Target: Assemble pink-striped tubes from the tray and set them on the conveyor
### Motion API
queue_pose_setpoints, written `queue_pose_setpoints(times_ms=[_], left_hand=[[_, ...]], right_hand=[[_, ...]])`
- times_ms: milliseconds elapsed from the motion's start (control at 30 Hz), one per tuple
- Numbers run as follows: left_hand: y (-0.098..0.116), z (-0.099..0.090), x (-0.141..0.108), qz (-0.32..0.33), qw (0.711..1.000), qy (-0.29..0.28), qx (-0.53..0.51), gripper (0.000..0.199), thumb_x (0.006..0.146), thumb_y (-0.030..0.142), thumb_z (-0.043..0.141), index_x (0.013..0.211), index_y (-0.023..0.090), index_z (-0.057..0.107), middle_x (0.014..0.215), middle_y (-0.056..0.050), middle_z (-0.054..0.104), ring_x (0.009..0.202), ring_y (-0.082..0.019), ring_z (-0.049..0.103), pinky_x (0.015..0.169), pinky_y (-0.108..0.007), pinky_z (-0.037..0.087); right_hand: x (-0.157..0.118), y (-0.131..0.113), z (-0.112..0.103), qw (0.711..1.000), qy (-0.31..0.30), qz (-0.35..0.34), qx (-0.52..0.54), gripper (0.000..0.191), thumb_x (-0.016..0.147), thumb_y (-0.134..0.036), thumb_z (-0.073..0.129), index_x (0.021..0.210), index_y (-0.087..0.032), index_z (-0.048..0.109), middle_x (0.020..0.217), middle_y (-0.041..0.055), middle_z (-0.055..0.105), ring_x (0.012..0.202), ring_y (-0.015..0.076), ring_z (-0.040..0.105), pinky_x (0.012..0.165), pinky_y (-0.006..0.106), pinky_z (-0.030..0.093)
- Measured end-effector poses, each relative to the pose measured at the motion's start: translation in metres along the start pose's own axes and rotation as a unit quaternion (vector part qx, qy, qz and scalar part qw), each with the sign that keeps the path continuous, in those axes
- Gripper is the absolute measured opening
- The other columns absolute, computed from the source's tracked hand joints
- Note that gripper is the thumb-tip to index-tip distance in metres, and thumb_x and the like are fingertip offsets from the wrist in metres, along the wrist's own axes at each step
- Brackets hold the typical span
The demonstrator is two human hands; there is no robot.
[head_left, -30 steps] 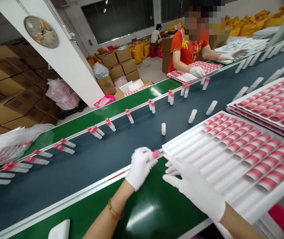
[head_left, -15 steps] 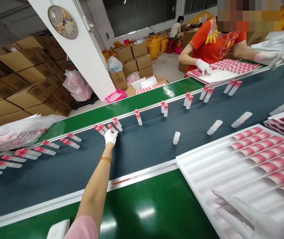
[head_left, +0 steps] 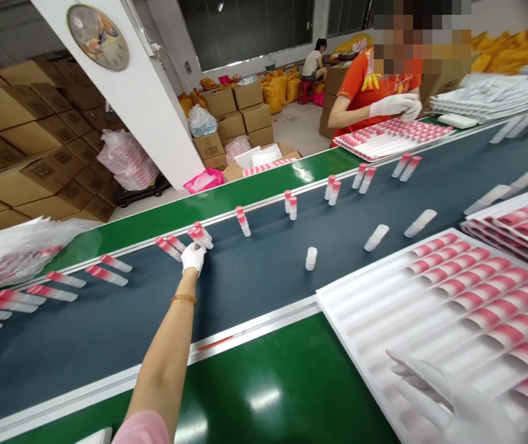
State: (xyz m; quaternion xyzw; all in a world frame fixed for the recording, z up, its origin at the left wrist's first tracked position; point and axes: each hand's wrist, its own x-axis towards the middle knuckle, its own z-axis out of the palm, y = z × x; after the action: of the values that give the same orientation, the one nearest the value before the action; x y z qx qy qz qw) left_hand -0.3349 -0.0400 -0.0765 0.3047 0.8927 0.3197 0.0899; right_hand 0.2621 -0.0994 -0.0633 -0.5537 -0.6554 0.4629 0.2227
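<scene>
My left hand (head_left: pixel 193 259), in a white glove, reaches across the dark conveyor belt (head_left: pixel 255 271). Its fingers are closed at the lower part of a pink-and-white tube (head_left: pixel 195 235). Close behind stands another such tube (head_left: pixel 203 232), and a pair (head_left: pixel 168 248) stands just to the left. At the lower right, my gloved right hand (head_left: pixel 449 394) is blurred, its fingers stretched out over a white ridged tray (head_left: pixel 361 333). Rows of pink-and-white tubes (head_left: pixel 481 271) lie in that tray. No object shows in the right hand.
More pink-topped tubes stand along the belt's far side. Whitish tubes (head_left: pixel 311 259) stand nearer. Stacked trays (head_left: pixel 523 216) sit at the right. Across the belt, a person in orange (head_left: pixel 356 86) works over a tray with gloved hands. A green ledge (head_left: pixel 264 376) borders the near side.
My left hand has brought its tube closer to the one behind it. The view has shifted slightly. Across the belt, the person's two hands have come together over their tray.
</scene>
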Motion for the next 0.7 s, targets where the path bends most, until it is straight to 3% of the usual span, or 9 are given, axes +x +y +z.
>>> queue_pose_setpoints(times_ms=[133,233,300,367,433,500,600,700], left_hand=[[0.011,-0.008,-0.034,-0.006,0.999,0.041,-0.008,0.025,0.087,0.014,0.059,0.111,0.010,0.066,0.112,-0.015,0.068,0.116,-0.032,0.061,0.106,-0.052,0.042],[0.035,0.011,-0.074,0.033,0.998,0.039,-0.023,0.039,0.078,0.015,0.061,0.117,0.009,0.065,0.119,-0.019,0.064,0.117,-0.036,0.059,0.111,-0.054,0.036],[0.063,0.040,-0.104,0.100,0.994,-0.024,-0.048,0.047,0.072,0.021,0.070,0.119,0.016,0.067,0.123,-0.013,0.063,0.112,-0.031,0.064,0.108,-0.045,0.043],[0.096,0.076,-0.130,0.163,0.970,-0.137,-0.118,0.062,0.066,0.028,0.079,0.126,0.022,0.064,0.131,-0.009,0.062,0.114,-0.027,0.064,0.104,-0.037,0.048],[0.126,0.107,-0.151,0.176,0.929,-0.238,-0.221,0.076,0.064,0.031,0.083,0.135,0.022,0.057,0.139,-0.010,0.058,0.123,-0.027,0.059,0.107,-0.037,0.046],[0.147,0.128,-0.164,0.155,0.897,-0.285,-0.300,0.074,0.065,0.033,0.082,0.134,0.019,0.057,0.139,-0.012,0.059,0.129,-0.028,0.055,0.113,-0.040,0.040],[0.157,0.135,-0.175,0.130,0.888,-0.286,-0.337,0.054,0.071,0.039,0.077,0.118,0.014,0.066,0.127,-0.014,0.067,0.123,-0.031,0.059,0.114,-0.045,0.037],[0.151,0.119,-0.186,0.099,0.880,-0.280,-0.371,0.055,0.076,0.047,0.071,0.117,0.011,0.065,0.118,-0.015,0.069,0.116,-0.031,0.062,0.110,-0.047,0.041]], right_hand=[[-0.007,-0.001,-0.015,0.999,-0.025,0.007,-0.045,0.041,0.088,-0.049,0.059,0.122,-0.028,0.069,0.106,0.0041,0.073,0.098,0.0254,0.070,0.088,0.035,0.060],[-0.015,-0.017,-0.030,0.998,-0.004,0.021,-0.065,0.043,0.093,-0.048,0.056,0.129,-0.026,0.064,0.115,0.0060,0.071,0.106,0.0264,0.067,0.099,0.040,0.055],[-0.012,-0.031,-0.041,0.998,0.024,0.021,-0.054,0.043,0.093,-0.050,0.059,0.127,-0.026,0.065,0.120,0.0054,0.069,0.112,0.0265,0.065,0.102,0.040,0.053],[0.000,-0.041,-0.055,0.998,0.068,0.009,-0.016,0.041,0.091,-0.049,0.063,0.123,-0.024,0.068,0.119,0.0052,0.069,0.111,0.0264,0.065,0.099,0.038,0.054],[0.019,-0.046,-0.074,0.990,0.137,-0.003,0.020,0.040,0.091,-0.047,0.063,0.119,-0.018,0.069,0.114,0.0073,0.071,0.099,0.0254,0.069,0.090,0.036,0.058],[0.038,-0.048,-0.095,0.979,0.202,-0.007,0.004,0.037,0.094,-0.044,0.060,0.113,-0.014,0.069,0.109,0.0099,0.071,0.094,0.0243,0.069,0.087,0.037,0.058],[0.060,-0.055,-0.119,0.970,0.235,-0.026,-0.049,0.029,0.098,-0.039,0.061,0.112,-0.014,0.066,0.114,0.0103,0.067,0.102,0.0231,0.065,0.091,0.041,0.055],[0.071,-0.074,-0.121,0.974,0.202,-0.067,-0.078,0.031,0.098,-0.038,0.062,0.119,-0.015,0.062,0.119,0.0082,0.062,0.102,0.0235,0.063,0.088,0.042,0.056]])
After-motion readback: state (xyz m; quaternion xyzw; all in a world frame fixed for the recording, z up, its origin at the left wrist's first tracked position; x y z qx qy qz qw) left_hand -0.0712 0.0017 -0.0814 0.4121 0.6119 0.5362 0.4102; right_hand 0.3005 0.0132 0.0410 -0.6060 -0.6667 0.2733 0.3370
